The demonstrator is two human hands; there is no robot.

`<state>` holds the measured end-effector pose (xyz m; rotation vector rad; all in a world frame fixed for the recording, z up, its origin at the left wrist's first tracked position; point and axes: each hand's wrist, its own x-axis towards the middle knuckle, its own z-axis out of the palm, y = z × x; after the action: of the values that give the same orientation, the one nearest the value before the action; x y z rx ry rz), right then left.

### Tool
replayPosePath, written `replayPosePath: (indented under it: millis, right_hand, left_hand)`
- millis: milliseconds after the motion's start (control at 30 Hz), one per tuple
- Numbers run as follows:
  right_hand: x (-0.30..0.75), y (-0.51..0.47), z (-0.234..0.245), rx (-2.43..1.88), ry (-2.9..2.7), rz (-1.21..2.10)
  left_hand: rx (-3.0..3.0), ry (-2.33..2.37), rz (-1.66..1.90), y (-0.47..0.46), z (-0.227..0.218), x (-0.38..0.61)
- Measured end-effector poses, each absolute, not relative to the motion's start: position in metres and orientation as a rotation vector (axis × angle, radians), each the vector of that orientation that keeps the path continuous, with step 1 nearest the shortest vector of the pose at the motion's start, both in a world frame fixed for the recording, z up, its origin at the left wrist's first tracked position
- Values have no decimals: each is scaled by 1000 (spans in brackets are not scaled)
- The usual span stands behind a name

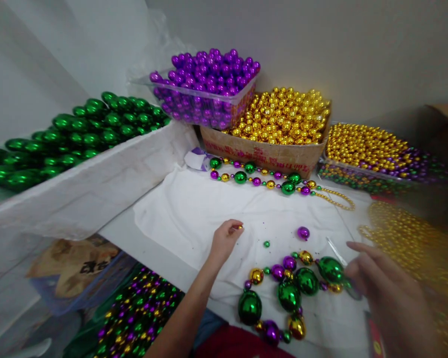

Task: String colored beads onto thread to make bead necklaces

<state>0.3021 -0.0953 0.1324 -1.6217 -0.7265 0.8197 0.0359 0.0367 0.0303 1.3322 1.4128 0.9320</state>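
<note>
My left hand [226,239] rests on a white cloth [194,209], fingers pinched on a tiny gold bead [241,227]. My right hand [388,288] is blurred at the lower right, close to the camera, fingers near a large green bead [330,269] at the end of a bead strand [283,293] of green, purple and gold balls. A thin needle or wire [336,251] shows by its fingertips. A loose purple bead [303,232] and a small green bead [266,243] lie on the cloth between my hands.
A finished strand [269,180] lies at the cloth's far edge. Behind stand a white box of green beads [78,129], a clear tub of purple beads [209,84], a cardboard box of gold beads [283,117] and trays of small bead strings [373,149]. More strands [138,313] fill a bin below left.
</note>
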Motion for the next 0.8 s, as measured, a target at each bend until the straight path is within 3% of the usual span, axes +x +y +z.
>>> replayPosePath:
  millis: [267,800]
  right_hand:
    - [274,-112,106,-1757,-1007,1038]
    - [283,-122,104,-1787,-1048,1104]
  left_hand:
    - [391,750,827,36,55,91]
    - [306,706,825,31,54,106]
